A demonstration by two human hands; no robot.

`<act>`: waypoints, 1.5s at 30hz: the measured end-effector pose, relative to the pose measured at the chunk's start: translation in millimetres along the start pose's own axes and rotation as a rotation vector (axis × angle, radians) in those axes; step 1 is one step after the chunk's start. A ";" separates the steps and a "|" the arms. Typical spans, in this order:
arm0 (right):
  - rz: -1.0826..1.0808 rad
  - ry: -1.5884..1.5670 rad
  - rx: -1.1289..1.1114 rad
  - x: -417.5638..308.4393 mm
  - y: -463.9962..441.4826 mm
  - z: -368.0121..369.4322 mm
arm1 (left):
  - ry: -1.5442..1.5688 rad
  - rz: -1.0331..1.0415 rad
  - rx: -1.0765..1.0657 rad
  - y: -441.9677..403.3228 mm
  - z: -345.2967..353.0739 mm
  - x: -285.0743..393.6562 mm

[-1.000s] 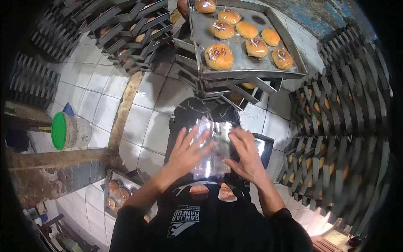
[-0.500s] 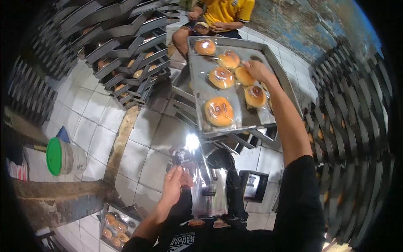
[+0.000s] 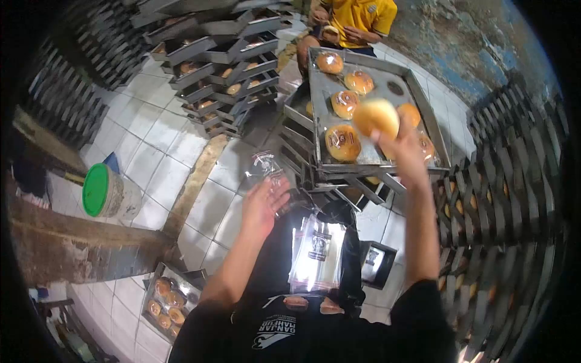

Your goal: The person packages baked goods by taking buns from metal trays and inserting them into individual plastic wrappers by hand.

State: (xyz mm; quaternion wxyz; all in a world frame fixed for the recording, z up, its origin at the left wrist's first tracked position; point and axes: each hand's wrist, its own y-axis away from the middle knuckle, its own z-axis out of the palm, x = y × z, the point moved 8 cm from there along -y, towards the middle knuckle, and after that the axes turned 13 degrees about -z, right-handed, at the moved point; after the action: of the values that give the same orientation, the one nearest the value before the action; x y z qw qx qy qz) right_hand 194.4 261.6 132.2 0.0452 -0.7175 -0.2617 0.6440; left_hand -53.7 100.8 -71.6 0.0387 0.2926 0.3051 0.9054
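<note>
A round golden bun (image 3: 376, 118) is in my right hand (image 3: 404, 151), held by its edge above the metal tray (image 3: 369, 168); it is slightly blurred. My left hand (image 3: 262, 202) holds a clear printed plastic bag (image 3: 266, 168) over the floor, left of the tray. On my lap lies a stack of clear plastic bags (image 3: 318, 251) with a dark printed label. Several buns, such as a wrapped bun (image 3: 343, 143), rest on the tray, most of them in clear film.
Stacked trays (image 3: 227, 72) of buns stand at the upper left and more stacks (image 3: 496, 199) on the right. A green-lidded bucket (image 3: 112, 192) is at left. Another tray (image 3: 158, 302) of buns sits lower left. A person in yellow (image 3: 357, 24) sits behind the tray.
My right hand has lifted a bun from the tray and drawn back toward me. My left hand has raised the plastic bag away from the stack. The camera view has shifted.
</note>
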 end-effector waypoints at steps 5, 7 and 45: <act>-0.124 0.169 -0.229 -3.6 149.4 108.7 | 0.005 -0.105 0.031 -19.4 15.4 -10.6; -0.727 0.520 -0.302 -14.5 171.2 118.9 | -0.006 -0.147 -0.049 -12.4 32.7 -18.1; -0.382 0.508 -0.108 -19.3 172.0 120.6 | 0.228 -0.277 -0.242 58.4 10.1 -29.3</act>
State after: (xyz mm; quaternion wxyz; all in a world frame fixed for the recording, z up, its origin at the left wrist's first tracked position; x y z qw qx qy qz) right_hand 134.1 72.7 60.4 0.1911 -0.7944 -0.4060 0.4094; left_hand -17.6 51.5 -46.4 0.1628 0.1368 0.2337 0.9488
